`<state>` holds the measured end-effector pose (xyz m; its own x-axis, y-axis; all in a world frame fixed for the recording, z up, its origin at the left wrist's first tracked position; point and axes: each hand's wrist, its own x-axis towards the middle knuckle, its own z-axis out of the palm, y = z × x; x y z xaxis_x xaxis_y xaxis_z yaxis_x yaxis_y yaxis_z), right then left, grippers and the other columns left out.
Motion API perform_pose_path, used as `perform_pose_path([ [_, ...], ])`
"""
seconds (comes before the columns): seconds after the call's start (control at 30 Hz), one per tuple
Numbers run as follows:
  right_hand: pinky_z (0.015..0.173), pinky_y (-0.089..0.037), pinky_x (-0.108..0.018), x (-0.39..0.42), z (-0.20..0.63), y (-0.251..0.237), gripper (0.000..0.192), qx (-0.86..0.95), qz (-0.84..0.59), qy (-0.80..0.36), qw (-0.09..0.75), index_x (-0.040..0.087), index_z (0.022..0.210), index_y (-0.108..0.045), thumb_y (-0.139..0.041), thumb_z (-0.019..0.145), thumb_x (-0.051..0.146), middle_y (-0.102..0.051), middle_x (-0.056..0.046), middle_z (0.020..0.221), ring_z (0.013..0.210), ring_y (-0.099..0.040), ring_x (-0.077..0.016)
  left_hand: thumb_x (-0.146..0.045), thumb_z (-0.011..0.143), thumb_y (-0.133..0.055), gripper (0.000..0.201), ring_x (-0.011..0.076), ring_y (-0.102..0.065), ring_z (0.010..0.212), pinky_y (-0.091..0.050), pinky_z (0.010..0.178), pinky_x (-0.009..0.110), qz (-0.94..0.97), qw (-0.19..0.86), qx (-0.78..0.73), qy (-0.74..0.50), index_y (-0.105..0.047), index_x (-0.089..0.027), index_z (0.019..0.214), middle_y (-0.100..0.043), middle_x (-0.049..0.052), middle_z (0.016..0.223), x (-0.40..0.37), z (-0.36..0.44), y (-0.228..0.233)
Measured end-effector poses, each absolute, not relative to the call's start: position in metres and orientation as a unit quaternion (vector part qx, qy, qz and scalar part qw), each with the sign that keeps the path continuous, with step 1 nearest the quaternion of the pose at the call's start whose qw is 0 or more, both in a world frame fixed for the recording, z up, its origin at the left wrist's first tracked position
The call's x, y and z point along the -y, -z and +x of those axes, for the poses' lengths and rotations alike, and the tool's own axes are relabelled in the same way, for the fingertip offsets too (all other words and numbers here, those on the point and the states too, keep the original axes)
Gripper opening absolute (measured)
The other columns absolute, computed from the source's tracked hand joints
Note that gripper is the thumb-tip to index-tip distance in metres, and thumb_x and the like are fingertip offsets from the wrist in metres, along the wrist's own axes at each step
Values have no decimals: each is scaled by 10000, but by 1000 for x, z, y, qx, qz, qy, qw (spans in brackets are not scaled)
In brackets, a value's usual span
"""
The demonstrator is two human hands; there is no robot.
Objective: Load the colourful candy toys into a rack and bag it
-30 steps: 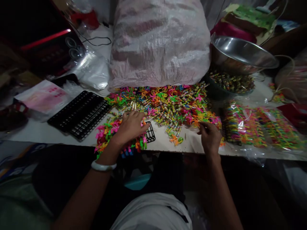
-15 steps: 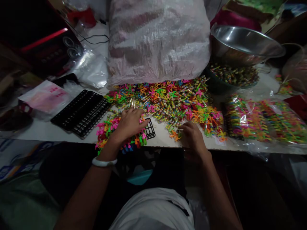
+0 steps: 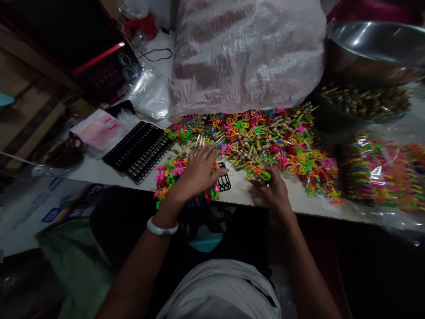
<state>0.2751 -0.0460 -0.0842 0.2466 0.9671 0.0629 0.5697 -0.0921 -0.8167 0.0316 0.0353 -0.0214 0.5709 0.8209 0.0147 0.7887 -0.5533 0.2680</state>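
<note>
My left hand [image 3: 198,172] lies flat, fingers spread, on a black grid tray [image 3: 225,181] filled with bright plastic toy pieces [image 3: 168,176] at the table's near edge. My right hand [image 3: 272,190] is a little to the right, fingertips pinched on a small green and orange toy piece [image 3: 264,175] at the near rim of a big heap of colourful toy pieces [image 3: 265,141]. A white bangle [image 3: 161,229] sits on my left wrist.
A large filled plastic sack [image 3: 245,53] stands behind the heap. Empty black grid trays [image 3: 139,150] lie to the left, next to a pink packet [image 3: 98,133]. At the right are a steel bowl [image 3: 375,44], a dark bowl of pieces [image 3: 365,104] and bagged pieces [image 3: 381,177].
My right hand moved left from the heap's right side to its near middle and pinched a piece. My left hand stayed on the filled tray. The view shifted left.
</note>
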Motion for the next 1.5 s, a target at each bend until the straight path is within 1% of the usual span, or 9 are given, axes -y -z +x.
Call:
perform_pose_path([
  [0.13,714,-481,-307,38,245,96,294,545,-651,-324,417,185,884,-634,-655,756,450,-655,-50,882,807,-601,-188,-510,938,-381,522,276,-249,1420,-103,1166,533,882,112,-454,-60,-421,-236,1380,-322,82,1527,-25,32,27],
  [0.23,793,-494,-345,34,225,103,274,559,-629,-337,422,184,918,-648,-628,784,423,-680,-78,952,891,-622,-215,-488,942,-385,487,261,-290,1399,-108,1172,516,880,110,-456,-70,-447,-257,1367,-350,63,1514,-23,32,30],
  [0.47,749,-521,-329,35,191,118,277,533,-606,-411,424,185,978,-621,-613,795,394,-707,-55,889,818,-654,-213,-408,965,-350,425,234,-342,1361,-129,1172,487,875,102,-467,-74,-478,-267,1344,-406,54,1478,-23,33,29],
  [0.57,758,-513,-322,41,186,120,249,559,-614,-379,409,185,994,-615,-594,807,348,-700,-64,910,820,-652,-211,-410,964,-349,431,243,-336,1366,-134,1171,491,876,102,-467,-68,-483,-255,1342,-403,60,1480,-23,34,28],
  [0.73,770,-500,-321,47,185,118,235,662,-599,-304,331,179,1018,-600,-536,791,186,-667,-104,1001,911,-629,-232,-428,950,-396,386,288,-172,1444,-63,1156,582,901,118,-412,-62,-536,-320,1293,-356,31,1514,-20,35,21],
  [0.9,762,-496,-311,49,186,119,273,696,-580,-280,318,190,1062,-566,-499,804,135,-641,-96,1053,939,-610,-223,-443,955,-389,331,251,-276,1413,-30,1166,590,919,151,-362,-47,-631,-280,1112,-533,20,1383,-19,36,19],
  [1.07,689,-470,-276,52,183,119,198,694,-593,-254,319,199,1009,-562,-489,834,145,-631,-77,980,891,-599,-210,-478,946,-386,359,254,-308,1397,-71,1179,567,915,124,-378,-63,-630,-233,1044,-474,51,1434,-18,34,23],
  [1.2,595,-415,-248,51,177,113,144,693,-624,-245,266,205,967,-572,-473,868,174,-625,-64,944,771,-586,-183,-473,921,-444,329,269,-290,1403,-93,1179,574,919,119,-372,-63,-630,-226,1035,-454,61,1448,-16,34,20],
  [1.5,542,-359,-248,37,179,106,188,750,-594,-232,173,214,1040,-589,-478,890,189,-593,-76,1086,712,-583,-159,-313,913,-431,229,252,-302,1403,-106,1176,578,908,110,-399,-59,-638,-216,938,-498,61,1410,-16,38,22],
])
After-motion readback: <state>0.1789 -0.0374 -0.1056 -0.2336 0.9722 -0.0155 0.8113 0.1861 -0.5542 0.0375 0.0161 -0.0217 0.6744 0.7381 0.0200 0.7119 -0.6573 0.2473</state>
